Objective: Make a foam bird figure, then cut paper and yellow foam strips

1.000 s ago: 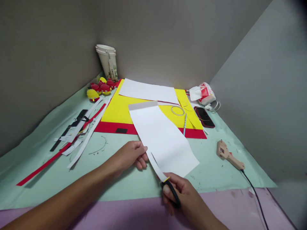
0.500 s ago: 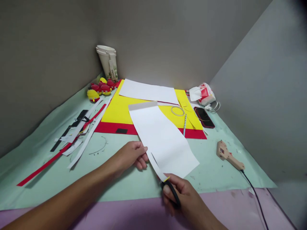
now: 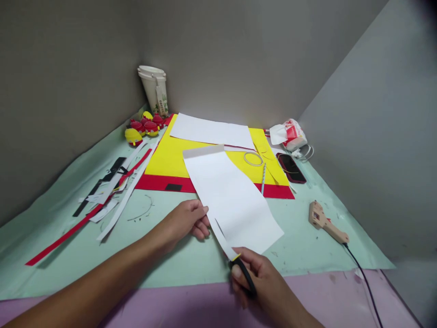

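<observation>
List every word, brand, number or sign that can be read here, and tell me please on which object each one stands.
"COFFEE", probably; small and sideways, on the tall whitish cup with green leaf print.
Red-and-white soft tissue packet: print too blurred to read.
Beige plastic glue gun: a small marking, too small to read.
I can read no other text.

Plain grey walls (image 3: 221, 59), paler towards the right, pale green cover (image 3: 303, 246) over purple surface (image 3: 337, 296), dim light
</observation>
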Action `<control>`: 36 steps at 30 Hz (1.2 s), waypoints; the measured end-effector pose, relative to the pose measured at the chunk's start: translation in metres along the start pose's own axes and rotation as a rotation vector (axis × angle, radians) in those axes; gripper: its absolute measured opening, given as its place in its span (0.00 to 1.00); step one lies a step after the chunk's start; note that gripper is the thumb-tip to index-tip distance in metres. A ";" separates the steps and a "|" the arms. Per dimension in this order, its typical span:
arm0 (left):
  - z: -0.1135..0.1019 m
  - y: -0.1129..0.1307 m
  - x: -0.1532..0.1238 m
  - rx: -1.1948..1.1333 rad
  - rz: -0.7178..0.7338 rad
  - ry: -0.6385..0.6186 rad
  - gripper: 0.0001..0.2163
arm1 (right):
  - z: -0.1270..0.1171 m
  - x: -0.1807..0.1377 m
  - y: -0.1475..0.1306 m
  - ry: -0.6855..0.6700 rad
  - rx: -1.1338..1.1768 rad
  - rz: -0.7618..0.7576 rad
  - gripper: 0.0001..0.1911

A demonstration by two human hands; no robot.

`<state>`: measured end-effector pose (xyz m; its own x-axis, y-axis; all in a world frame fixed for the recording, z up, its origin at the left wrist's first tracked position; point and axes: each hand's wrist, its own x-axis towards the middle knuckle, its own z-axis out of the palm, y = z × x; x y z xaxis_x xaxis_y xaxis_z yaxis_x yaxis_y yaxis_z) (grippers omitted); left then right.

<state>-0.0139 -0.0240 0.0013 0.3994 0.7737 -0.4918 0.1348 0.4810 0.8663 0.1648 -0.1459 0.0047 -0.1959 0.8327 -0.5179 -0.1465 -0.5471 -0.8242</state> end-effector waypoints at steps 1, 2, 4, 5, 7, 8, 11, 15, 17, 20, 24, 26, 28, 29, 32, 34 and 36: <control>0.000 0.000 0.000 0.002 0.002 -0.002 0.12 | 0.000 0.000 0.000 -0.002 0.001 -0.001 0.33; -0.001 -0.001 0.001 0.003 0.005 -0.003 0.12 | 0.000 0.001 0.001 -0.004 0.004 -0.005 0.34; -0.001 -0.001 0.001 0.001 0.010 -0.006 0.13 | 0.000 0.001 0.001 -0.006 0.010 -0.012 0.35; -0.001 -0.001 0.000 0.001 0.013 -0.005 0.13 | 0.001 0.001 0.001 -0.007 0.008 -0.010 0.35; 0.000 0.000 0.000 0.003 0.016 -0.002 0.13 | 0.001 0.000 0.000 -0.003 0.003 -0.006 0.36; 0.000 0.000 -0.001 0.006 0.017 -0.001 0.14 | 0.001 0.000 -0.001 -0.004 0.001 -0.006 0.36; 0.000 0.001 -0.001 0.018 0.018 -0.003 0.14 | 0.001 0.001 0.000 -0.010 0.007 -0.014 0.34; 0.001 0.001 -0.001 0.017 0.018 -0.005 0.13 | -0.001 0.003 0.005 -0.011 0.034 -0.038 0.33; 0.001 0.002 -0.001 0.014 0.015 -0.005 0.13 | -0.002 0.005 0.009 -0.014 0.033 -0.058 0.32; 0.001 0.002 -0.002 0.011 0.009 -0.003 0.13 | -0.003 0.007 0.013 -0.021 0.030 -0.066 0.31; 0.000 0.000 -0.001 0.019 0.013 -0.010 0.13 | -0.002 0.007 0.013 -0.020 0.039 -0.058 0.31; 0.000 -0.001 -0.001 0.025 0.020 -0.012 0.12 | -0.002 0.008 0.012 -0.022 0.030 -0.053 0.32; 0.000 -0.001 -0.001 0.024 0.029 -0.013 0.12 | -0.002 0.009 0.013 -0.027 0.031 -0.062 0.34; -0.001 -0.001 -0.001 0.021 0.030 -0.014 0.12 | -0.002 0.009 0.013 -0.032 0.033 -0.066 0.34; 0.000 0.000 -0.001 0.015 0.019 -0.022 0.11 | -0.004 0.010 0.016 -0.047 0.034 -0.067 0.35; 0.000 0.001 -0.002 0.014 0.008 -0.026 0.11 | -0.006 0.010 0.018 -0.057 0.031 -0.068 0.34; 0.001 0.001 -0.002 0.014 0.010 -0.028 0.11 | -0.008 0.011 0.021 -0.065 0.037 -0.084 0.33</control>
<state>-0.0138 -0.0249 0.0032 0.4260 0.7666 -0.4805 0.1430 0.4674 0.8724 0.1678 -0.1479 -0.0199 -0.2435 0.8691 -0.4306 -0.2006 -0.4795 -0.8543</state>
